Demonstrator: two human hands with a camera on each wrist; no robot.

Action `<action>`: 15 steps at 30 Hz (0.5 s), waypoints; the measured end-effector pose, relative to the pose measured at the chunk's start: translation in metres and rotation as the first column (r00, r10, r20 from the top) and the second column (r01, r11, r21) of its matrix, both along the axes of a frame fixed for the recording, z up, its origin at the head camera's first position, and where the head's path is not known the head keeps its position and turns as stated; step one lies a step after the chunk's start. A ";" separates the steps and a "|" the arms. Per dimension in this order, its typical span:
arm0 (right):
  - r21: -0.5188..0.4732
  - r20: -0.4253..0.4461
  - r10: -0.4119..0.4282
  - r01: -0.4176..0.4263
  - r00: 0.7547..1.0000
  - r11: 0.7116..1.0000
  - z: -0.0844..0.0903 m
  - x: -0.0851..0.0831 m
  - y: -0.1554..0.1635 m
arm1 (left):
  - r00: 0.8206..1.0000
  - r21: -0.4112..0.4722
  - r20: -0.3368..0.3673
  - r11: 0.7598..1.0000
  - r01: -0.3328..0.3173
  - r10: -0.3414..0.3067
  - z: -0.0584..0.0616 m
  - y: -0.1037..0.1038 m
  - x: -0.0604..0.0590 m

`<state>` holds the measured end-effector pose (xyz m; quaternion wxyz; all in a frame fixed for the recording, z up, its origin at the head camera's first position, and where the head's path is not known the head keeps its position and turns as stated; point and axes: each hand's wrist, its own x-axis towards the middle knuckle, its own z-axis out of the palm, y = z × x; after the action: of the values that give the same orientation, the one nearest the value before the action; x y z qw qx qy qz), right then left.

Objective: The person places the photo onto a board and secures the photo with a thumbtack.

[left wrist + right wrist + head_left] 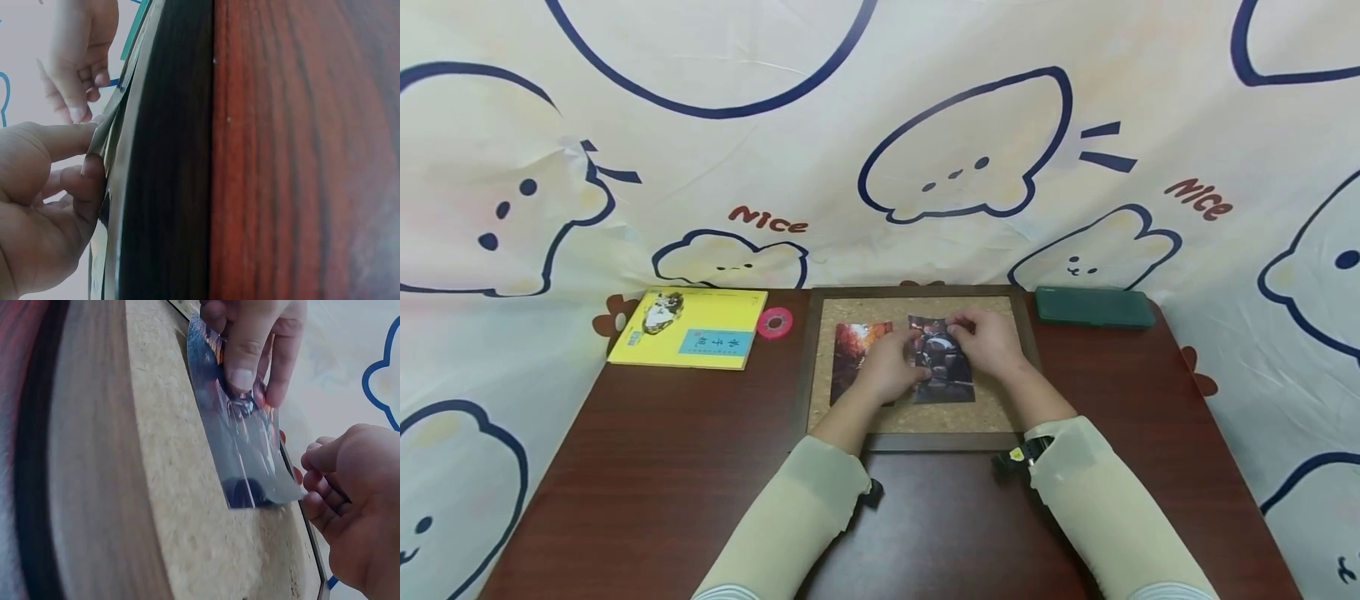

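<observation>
A dark photo [943, 367] stands a little off the cork board [181, 462], bowed along its length, with its glossy face showing in the right wrist view. My left hand [890, 365] pinches its left edge; the thumb lies on the picture side and the fingers curl behind. At the upper right corner, my right hand [988, 342] has its thumb and fingertips drawn together on the photo's edge. A second photo [853, 346], reddish-orange, lies flat on the board to the left, partly covered by my left hand.
The board's dark wooden frame [917, 442] rests on the brown table [685, 467], near the patterned wall cloth. Left of it are a yellow book [715, 308] and a pink ring-shaped roll [774, 322]. A green case [1094, 307] sits to the right.
</observation>
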<state>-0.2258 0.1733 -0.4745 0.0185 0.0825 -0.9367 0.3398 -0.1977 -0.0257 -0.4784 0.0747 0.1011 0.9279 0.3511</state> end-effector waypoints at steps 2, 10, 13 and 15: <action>0.012 0.019 0.001 -0.001 1.000 1.000 0.001 -0.002 -0.002 | 1.000 -0.020 -0.010 1.000 0.004 -0.004 0.000 0.002 -0.001; 0.032 0.032 0.021 -0.022 0.999 0.999 0.002 -0.013 -0.008 | 1.000 -0.043 -0.004 0.999 0.031 -0.031 0.000 0.006 -0.003; 0.049 0.046 0.027 -0.030 0.999 0.998 0.000 -0.017 -0.009 | 0.999 -0.043 0.003 0.998 0.035 -0.035 0.000 0.006 -0.003; 0.063 0.066 0.032 -0.036 0.997 0.997 -0.001 -0.020 -0.010 | 0.999 -0.048 0.010 0.998 0.034 -0.034 0.000 0.005 -0.003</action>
<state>-0.2455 0.1634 -0.4750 -0.0205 0.0878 -0.9456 0.3126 -0.2009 -0.0208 -0.4788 0.0873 0.1134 0.9339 0.3277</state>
